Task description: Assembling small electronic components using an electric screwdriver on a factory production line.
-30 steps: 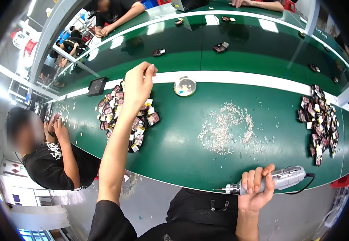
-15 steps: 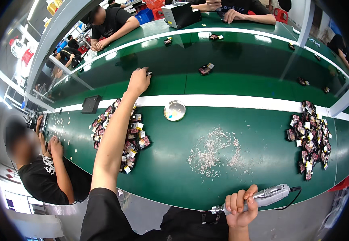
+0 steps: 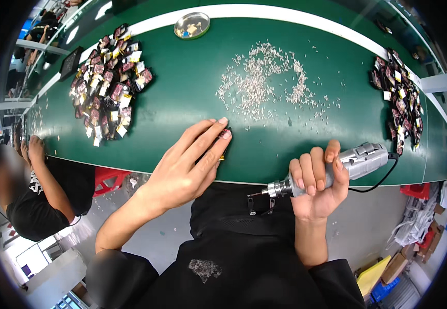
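Note:
My right hand [image 3: 317, 180] is closed round a silver-grey electric screwdriver [image 3: 366, 160], whose bit points left past the table's front edge. A black cable comes off the screwdriver's back end. Near the front edge of the green table, my left hand [image 3: 186, 162] lies with its fingers closed over a small black part [image 3: 224, 135]; bits of pink and yellow show, but the hand hides most of it. Many tiny silver screws [image 3: 257, 85] are scattered on the table beyond my hands.
A heap of small black parts with pink and yellow-white labels [image 3: 107, 85] lies on the left, another heap [image 3: 398, 103] on the right. A round metal dish [image 3: 192, 26] stands at the back, a black tray [image 3: 71, 63] at far left. A co-worker [image 3: 38, 190] sits left.
My left hand has come back from the far conveyor strip to the near table edge, now with a small part under its fingers. The screwdriver stays in my right hand. The view has tilted down.

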`<control>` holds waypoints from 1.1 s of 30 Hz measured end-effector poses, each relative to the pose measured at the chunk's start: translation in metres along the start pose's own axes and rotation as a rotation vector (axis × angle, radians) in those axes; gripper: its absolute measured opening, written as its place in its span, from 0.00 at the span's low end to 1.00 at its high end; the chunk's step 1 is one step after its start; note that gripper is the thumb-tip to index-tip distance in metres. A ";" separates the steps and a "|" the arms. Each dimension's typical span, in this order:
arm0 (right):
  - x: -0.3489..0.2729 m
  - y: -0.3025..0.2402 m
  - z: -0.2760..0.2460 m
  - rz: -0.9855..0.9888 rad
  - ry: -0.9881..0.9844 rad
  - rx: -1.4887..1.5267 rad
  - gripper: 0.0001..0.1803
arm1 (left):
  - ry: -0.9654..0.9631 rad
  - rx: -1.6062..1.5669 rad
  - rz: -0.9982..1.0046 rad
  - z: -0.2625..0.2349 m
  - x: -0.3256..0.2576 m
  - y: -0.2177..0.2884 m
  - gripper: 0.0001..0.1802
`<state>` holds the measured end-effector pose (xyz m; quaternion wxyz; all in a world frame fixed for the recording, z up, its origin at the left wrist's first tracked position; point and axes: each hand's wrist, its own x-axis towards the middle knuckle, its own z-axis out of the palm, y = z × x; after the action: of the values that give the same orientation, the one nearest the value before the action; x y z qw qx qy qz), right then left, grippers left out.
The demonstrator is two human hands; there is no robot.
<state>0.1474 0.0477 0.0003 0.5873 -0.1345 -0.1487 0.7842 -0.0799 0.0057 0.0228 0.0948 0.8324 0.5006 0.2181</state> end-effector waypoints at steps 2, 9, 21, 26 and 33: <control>-0.002 0.003 0.000 0.028 -0.007 -0.008 0.05 | 0.020 -0.023 -0.029 0.007 -0.002 0.012 0.28; -0.023 0.025 0.008 0.118 -0.071 -0.034 0.04 | 0.040 0.006 -0.091 0.001 0.002 0.014 0.19; -0.051 0.057 0.021 0.185 0.154 -0.257 0.04 | 0.174 0.089 0.101 0.029 0.000 0.037 0.18; -0.045 0.049 0.011 0.170 0.021 -0.177 0.04 | 0.113 0.034 0.071 0.031 -0.003 0.034 0.20; -0.001 -0.010 0.034 0.044 -0.299 -0.367 0.12 | 0.030 0.041 0.048 0.026 -0.012 0.040 0.23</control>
<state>0.1433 0.0465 0.0358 0.5072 -0.1248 -0.3712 0.7677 -0.0412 -0.0223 0.0111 0.0651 0.8425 0.4862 0.2226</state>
